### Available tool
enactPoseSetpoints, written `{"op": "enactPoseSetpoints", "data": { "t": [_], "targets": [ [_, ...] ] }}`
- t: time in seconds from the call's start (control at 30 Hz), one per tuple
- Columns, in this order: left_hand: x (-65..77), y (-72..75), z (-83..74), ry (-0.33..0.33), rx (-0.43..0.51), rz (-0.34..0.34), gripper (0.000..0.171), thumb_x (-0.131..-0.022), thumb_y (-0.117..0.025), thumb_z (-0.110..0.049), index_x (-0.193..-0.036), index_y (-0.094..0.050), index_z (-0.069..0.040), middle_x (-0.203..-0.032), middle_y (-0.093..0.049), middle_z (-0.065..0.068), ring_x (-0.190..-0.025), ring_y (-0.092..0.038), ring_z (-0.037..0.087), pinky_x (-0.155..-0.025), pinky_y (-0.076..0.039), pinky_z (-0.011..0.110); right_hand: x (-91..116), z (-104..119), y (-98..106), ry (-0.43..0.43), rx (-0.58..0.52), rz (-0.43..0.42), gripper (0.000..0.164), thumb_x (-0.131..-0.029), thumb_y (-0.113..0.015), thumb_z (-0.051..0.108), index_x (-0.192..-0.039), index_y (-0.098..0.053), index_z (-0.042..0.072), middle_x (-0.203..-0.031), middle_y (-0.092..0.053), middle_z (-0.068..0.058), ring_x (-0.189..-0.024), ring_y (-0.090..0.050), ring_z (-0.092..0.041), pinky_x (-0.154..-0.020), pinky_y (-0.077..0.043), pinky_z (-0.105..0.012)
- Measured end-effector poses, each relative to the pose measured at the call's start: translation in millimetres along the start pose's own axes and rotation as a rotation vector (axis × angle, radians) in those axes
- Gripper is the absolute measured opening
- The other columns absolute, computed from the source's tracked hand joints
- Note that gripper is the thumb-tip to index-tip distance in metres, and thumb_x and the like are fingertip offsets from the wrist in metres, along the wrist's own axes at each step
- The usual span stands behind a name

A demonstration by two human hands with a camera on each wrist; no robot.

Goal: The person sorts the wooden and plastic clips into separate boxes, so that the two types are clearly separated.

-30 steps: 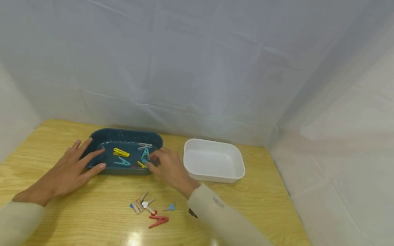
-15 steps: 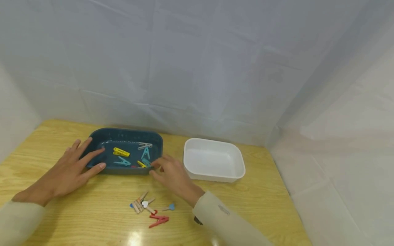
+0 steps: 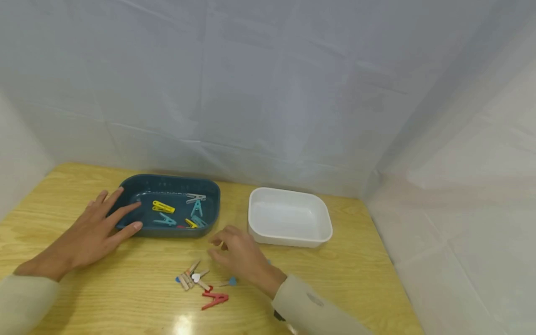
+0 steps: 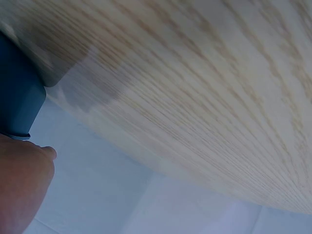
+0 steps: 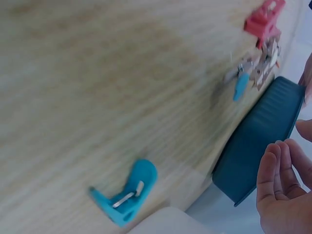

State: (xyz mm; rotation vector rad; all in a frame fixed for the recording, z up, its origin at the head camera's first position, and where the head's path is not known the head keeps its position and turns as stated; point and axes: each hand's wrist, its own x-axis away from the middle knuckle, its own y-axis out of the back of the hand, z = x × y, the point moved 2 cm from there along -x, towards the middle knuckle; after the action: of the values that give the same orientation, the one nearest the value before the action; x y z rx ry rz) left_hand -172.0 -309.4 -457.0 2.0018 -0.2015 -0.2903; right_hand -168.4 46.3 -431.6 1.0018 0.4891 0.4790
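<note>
My left hand [image 3: 94, 232] rests with spread fingers on the left rim of a dark blue tray [image 3: 167, 233]. Inside lie yellow clothespins [image 3: 163, 207], teal clothespins [image 3: 165, 220] and a grey clothespin [image 3: 195, 198]. My right hand [image 3: 238, 253] hovers over the table just right of that tray, its fingers loosely bent and holding nothing. Below it are a heap of small wooden clothespins [image 3: 187, 280], one with a blue heart [image 3: 232, 281], and a red plastic clothespin [image 3: 215, 300]. In the right wrist view a teal clothespin [image 5: 127, 192] lies on the tabletop, mostly hidden by my wrist in the head view.
A white tray [image 3: 289, 240] stands to the right of the blue one. Both are on a wooden table [image 3: 343, 288], whose back and right edges meet pale sheeting [image 3: 268, 93].
My right hand has withdrawn from inside the blue tray, moving right and toward me over the table. My left hand has stayed at the tray's rim.
</note>
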Motion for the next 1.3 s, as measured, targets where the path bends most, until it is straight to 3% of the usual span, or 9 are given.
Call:
{"op": "enactPoseSetpoints", "data": {
  "t": [0.37, 0.63, 0.9, 1.03, 1.3],
  "targets": [
    [0.4, 0.7, -0.6, 0.002, 0.005, 0.008, 0.065, -0.115, -0.053, -0.045, -0.167, -0.043, -0.007, -0.18, 0.0, 0.032, -0.163, 0.011, 0.062, -0.129, 0.009, 0.078, 26.4, 0.9, -4.0, 0.091, 0.024, 0.013, 0.015, -0.101, -0.08, 0.023, -0.113, -0.082, 0.014, -0.102, -0.075, 0.005, -0.086, -0.069, 0.001, -0.077, -0.047, 0.0],
    [-1.5, 2.4, -0.2, 0.021, 0.003, 0.041, 0.068, -0.115, -0.052, -0.048, -0.168, -0.041, -0.008, -0.181, 0.004, 0.03, -0.163, 0.016, 0.06, -0.128, 0.01, 0.078, 48.6, 1.9, -5.5, 0.057, -0.008, 0.096, 0.016, -0.103, -0.075, 0.026, -0.115, -0.082, 0.017, -0.102, -0.072, 0.009, -0.088, -0.064, 0.006, -0.078, -0.046, -0.001],
    [-1.6, 2.5, 0.3, 0.013, 0.01, 0.038, 0.067, -0.115, -0.053, -0.047, -0.167, -0.042, -0.007, -0.181, 0.004, 0.031, -0.163, 0.015, 0.061, -0.128, 0.01, 0.079, 67.3, 3.6, -11.3, 0.125, 0.088, 0.114, 0.02, -0.104, -0.077, 0.037, -0.112, -0.083, 0.02, -0.099, -0.071, 0.013, -0.085, -0.057, 0.01, -0.078, -0.043, 0.0],
    [-1.7, 2.9, 0.3, 0.01, 0.011, 0.036, 0.067, -0.115, -0.053, -0.047, -0.167, -0.042, -0.007, -0.18, 0.003, 0.031, -0.163, 0.013, 0.062, -0.127, 0.01, 0.08, 73.5, 1.7, -14.7, 0.12, 0.072, 0.14, 0.021, -0.104, -0.076, 0.039, -0.113, -0.082, 0.021, -0.101, -0.073, 0.014, -0.088, -0.058, 0.012, -0.079, -0.045, -0.001],
    [-2.0, 2.7, 0.1, 0.016, 0.011, 0.043, 0.067, -0.115, -0.053, -0.047, -0.167, -0.042, -0.007, -0.18, 0.004, 0.031, -0.163, 0.014, 0.061, -0.127, 0.01, 0.08, 77.4, -1.0, -16.3, 0.089, 0.052, 0.224, 0.02, -0.104, -0.076, 0.037, -0.114, -0.084, 0.022, -0.096, -0.066, 0.017, -0.079, -0.047, 0.01, -0.069, -0.041, -0.003]
  ]
}}
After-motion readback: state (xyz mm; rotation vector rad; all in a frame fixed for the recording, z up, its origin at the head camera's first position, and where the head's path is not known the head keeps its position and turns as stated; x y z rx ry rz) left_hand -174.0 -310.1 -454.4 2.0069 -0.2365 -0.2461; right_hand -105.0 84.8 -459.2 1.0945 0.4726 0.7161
